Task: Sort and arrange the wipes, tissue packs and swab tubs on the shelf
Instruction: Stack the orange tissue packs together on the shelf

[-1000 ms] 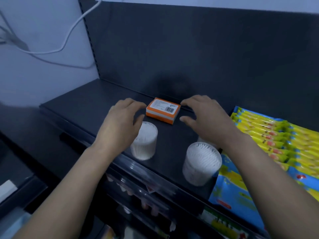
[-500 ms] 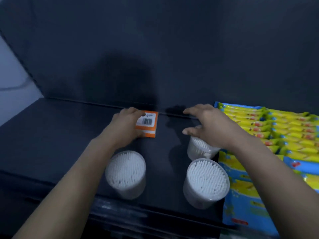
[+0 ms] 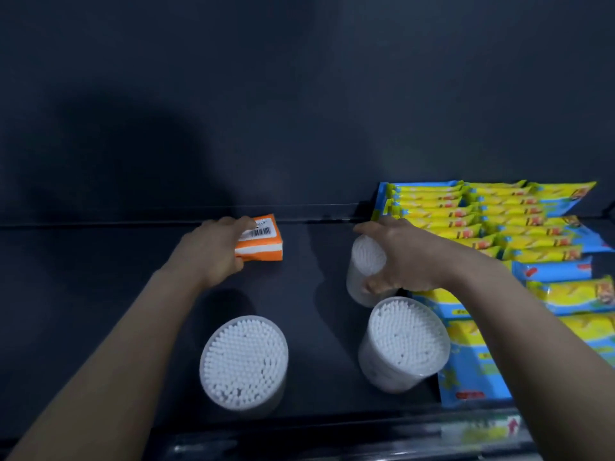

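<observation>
Shelf point(image 3: 100, 294), dark; sorting under way. Left hand point(image 3: 213, 252): fingers curled on the orange tissue pack point(image 3: 263, 242), 11 o'clock, near the back edge. Right hand point(image 3: 402, 257): wrapped round the rear swab tub point(image 3: 364, 264), 1 o'clock; possibly lifted, the view is unclear. Two front swab tubs point(image 3: 244, 361) stand free at 5 and 7 o'clock; wipes point(image 3: 482, 221) stacked at 3 o'clock. Step judged: grouping by kind. Next move: set the tubs in one row and the pack apart, keeping the tubs upright.

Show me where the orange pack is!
Head view: the orange pack is at the shelf's back, gripped by the left hand, beyond the left swab tub.
</observation>
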The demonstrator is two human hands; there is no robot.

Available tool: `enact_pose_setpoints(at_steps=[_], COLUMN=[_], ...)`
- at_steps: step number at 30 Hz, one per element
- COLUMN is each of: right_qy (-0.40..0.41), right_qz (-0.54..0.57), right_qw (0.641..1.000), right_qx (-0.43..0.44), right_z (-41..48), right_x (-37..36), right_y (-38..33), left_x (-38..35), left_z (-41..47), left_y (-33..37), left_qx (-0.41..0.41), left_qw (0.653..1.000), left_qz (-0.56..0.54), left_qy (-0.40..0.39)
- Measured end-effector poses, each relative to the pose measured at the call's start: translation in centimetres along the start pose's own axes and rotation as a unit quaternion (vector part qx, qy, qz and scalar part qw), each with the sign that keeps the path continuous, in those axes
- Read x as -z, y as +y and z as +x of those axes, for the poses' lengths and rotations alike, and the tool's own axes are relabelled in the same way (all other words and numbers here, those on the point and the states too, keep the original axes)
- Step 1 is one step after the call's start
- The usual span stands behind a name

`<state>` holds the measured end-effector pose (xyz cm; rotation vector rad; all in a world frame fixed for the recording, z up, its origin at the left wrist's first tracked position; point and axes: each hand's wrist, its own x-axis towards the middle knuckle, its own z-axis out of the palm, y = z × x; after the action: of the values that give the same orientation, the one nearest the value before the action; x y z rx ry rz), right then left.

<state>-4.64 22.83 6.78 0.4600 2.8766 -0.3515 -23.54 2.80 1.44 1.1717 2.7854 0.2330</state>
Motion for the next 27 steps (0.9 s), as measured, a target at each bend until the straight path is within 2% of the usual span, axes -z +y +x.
enact_pose_setpoints(at_steps=[2, 5, 8, 10, 19, 24, 27], right_qy=[0.024, 0.079, 0.144, 0.181, 0.275, 0.288, 0.278], right_qz=[0.003, 0.047, 0.079, 0.085, 0.080, 0.064, 0.068], right_qw=[1.000, 0.996, 0.986, 0.978, 0.945, 0.943, 0.949], right_qx=[0.001, 0.010, 0.037, 0.064, 0.158, 0.154, 0.131], right_z=[0.2, 0.5, 0.6, 0.6, -3.2, -6.3, -8.8], right_x=[-0.1, 0.2, 1.0, 1.8, 6.2, 7.3, 7.5], right_y=[-0.3, -0.8, -1.2, -1.3, 3.2, 8.5, 12.0], left_x=[0.4, 1.6, 3.6, 5.0, 8.0, 7.4, 6.6], left_z=[-0.3, -1.1, -2.7, -3.9, -8.7, -9.5, -8.8], left_y=[0.1, 0.5, 1.9, 3.1, 12.1, 18.6, 22.2], left_qx=[-0.006, 0.000, 0.013, 0.012, 0.018, 0.020, -0.006], left_qw=[0.999, 0.990, 0.967, 0.953, 0.935, 0.922, 0.929], left_qz=[-0.016, -0.104, -0.222, -0.262, -0.266, -0.282, -0.281], left_qy=[0.046, 0.098, 0.128, 0.150, 0.235, 0.263, 0.241])
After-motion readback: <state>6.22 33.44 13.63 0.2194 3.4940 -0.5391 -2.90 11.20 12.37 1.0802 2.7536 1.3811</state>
